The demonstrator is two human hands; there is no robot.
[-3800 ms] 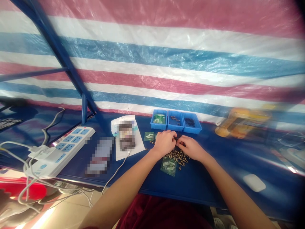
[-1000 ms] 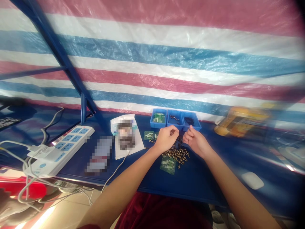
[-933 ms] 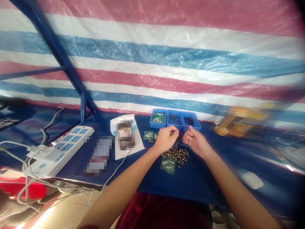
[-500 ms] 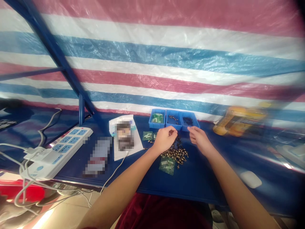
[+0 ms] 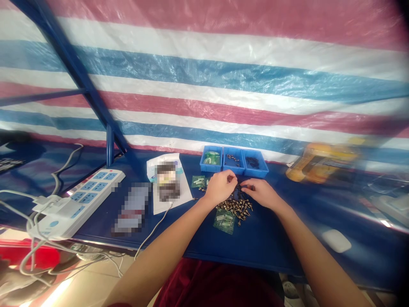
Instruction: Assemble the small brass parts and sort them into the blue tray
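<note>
My left hand (image 5: 221, 186) is closed in a pinch over the back of a pile of small brass-coloured metal fittings (image 5: 238, 207); whatever its fingers hold is too small to make out. Facing it from the right, my right hand (image 5: 261, 192) has its thumb and forefinger stretched out and slightly apart. Those fingertips are at some small black pieces (image 5: 238, 192) lying between the hands, partly hidden. In front of the pile lies a clear green-tinted bag (image 5: 224, 221) with pale parts inside. A similar small bag (image 5: 198, 181) lies left of my left hand.
Behind my hands stand three blue bins: one with green bags (image 5: 211, 168), one with brass-coloured bits (image 5: 232, 167), one with black pieces (image 5: 255, 172). To the left are a white packet (image 5: 156, 205) and a power strip (image 5: 92, 192). A white rounded case (image 5: 336, 241) lies right.
My right hand has moved left and slightly down to the black pieces beside my left hand, and its fingers have stretched out. My left hand has stayed almost in place.
</note>
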